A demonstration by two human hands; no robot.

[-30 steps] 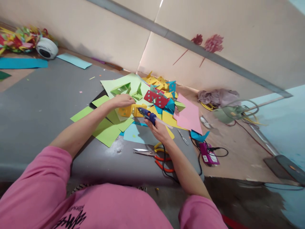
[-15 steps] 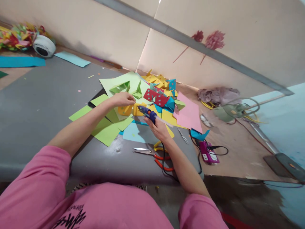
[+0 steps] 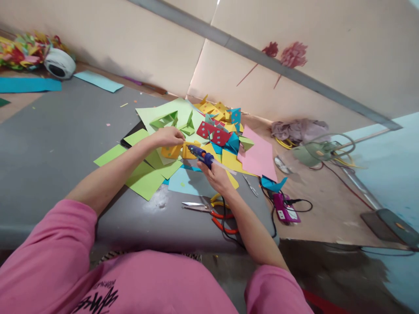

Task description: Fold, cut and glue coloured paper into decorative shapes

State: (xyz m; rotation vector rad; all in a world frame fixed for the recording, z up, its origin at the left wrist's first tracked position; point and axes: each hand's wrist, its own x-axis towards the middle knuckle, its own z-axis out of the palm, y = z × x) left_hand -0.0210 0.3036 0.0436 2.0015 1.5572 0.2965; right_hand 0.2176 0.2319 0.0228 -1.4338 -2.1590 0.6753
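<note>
My right hand point(image 3: 215, 175) is wrapped round a blue glue gun point(image 3: 202, 155), a clear glue stick jutting from its back. The gun's nozzle points left, right by a folded yellow paper piece point(image 3: 172, 151). My left hand point(image 3: 169, 136) is over the upper side of that yellow piece, its fingers pinched together; what they hold, if anything, is too small to tell. Green sheets point(image 3: 145, 181) lie under and in front of my left forearm. Behind my hands are folded green pieces point(image 3: 165, 119) and a red dotted piece point(image 3: 213, 133).
Orange-handled scissors point(image 3: 199, 207) lie near the front edge, beside a black cord. To the right are a pink sheet point(image 3: 258, 152), a small cutter point(image 3: 250, 186) and a purple power socket point(image 3: 284, 209). A white roll point(image 3: 60, 63) stands at the back left.
</note>
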